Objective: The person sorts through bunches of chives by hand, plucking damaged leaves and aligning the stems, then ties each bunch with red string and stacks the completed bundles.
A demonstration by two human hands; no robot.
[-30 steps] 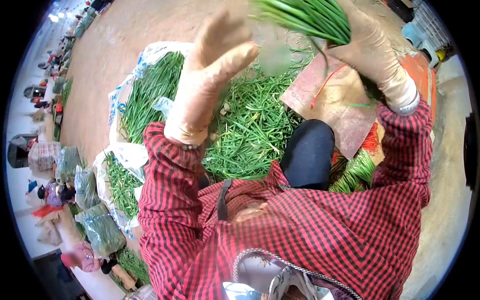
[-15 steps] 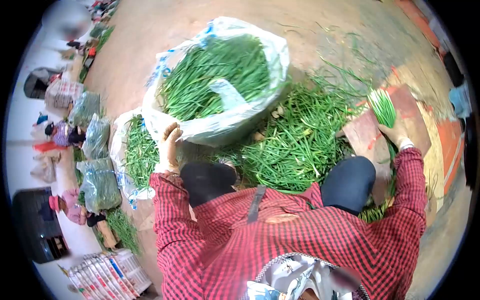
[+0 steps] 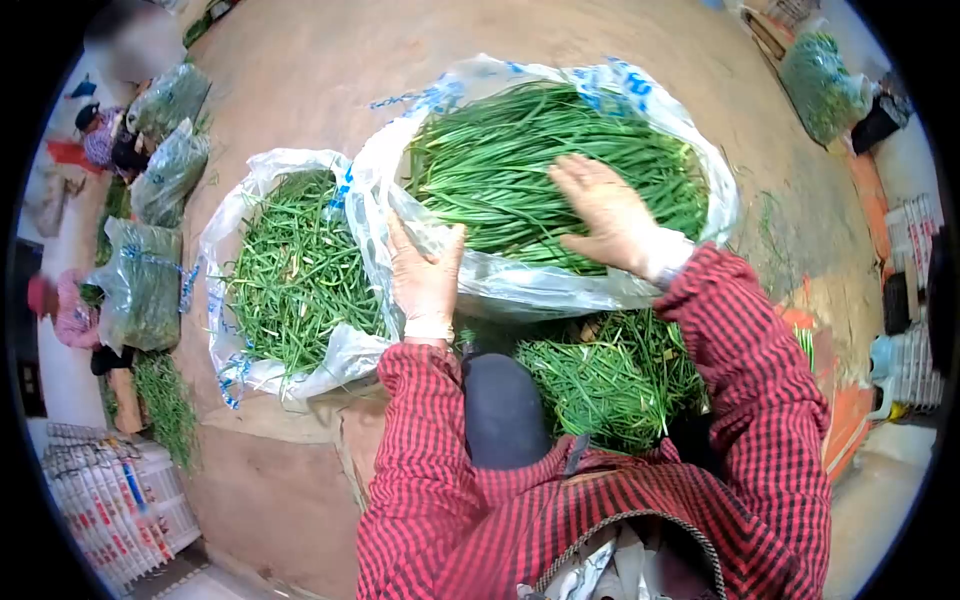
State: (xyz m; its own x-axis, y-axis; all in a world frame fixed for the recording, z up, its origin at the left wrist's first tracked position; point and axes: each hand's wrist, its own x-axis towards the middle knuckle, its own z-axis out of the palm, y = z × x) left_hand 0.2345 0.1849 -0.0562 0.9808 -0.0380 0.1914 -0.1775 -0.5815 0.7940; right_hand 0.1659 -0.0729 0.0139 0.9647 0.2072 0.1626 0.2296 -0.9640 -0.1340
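Observation:
A large white plastic bag [image 3: 560, 290] full of long, thin green stalks like chives [image 3: 520, 165] stands in front of me. My right hand [image 3: 612, 215] lies flat on the stalks, fingers stretched out and holding nothing. At the bag's near left edge is my left hand [image 3: 425, 280], thumb and fingers spread against the plastic. To its left, a second white bag [image 3: 270, 375] holds shorter, tangled green pieces [image 3: 300, 260]. Between my knees and the large bag lies a loose heap of stalks [image 3: 600, 380], partly hidden by my right arm.
Several filled bags [image 3: 145, 285] stand along the left side, near two people [image 3: 75, 310]. Stacked white crates [image 3: 120, 500] are at the lower left. Another filled bag [image 3: 825, 90] stands at the far right. Brown sheeting [image 3: 270, 480] covers the floor at my left.
My right hand has moved left from the board and now rests on the stalks in the bag; its white-ended bunch is no longer in it. My left hand has opened from its grip on the rim.

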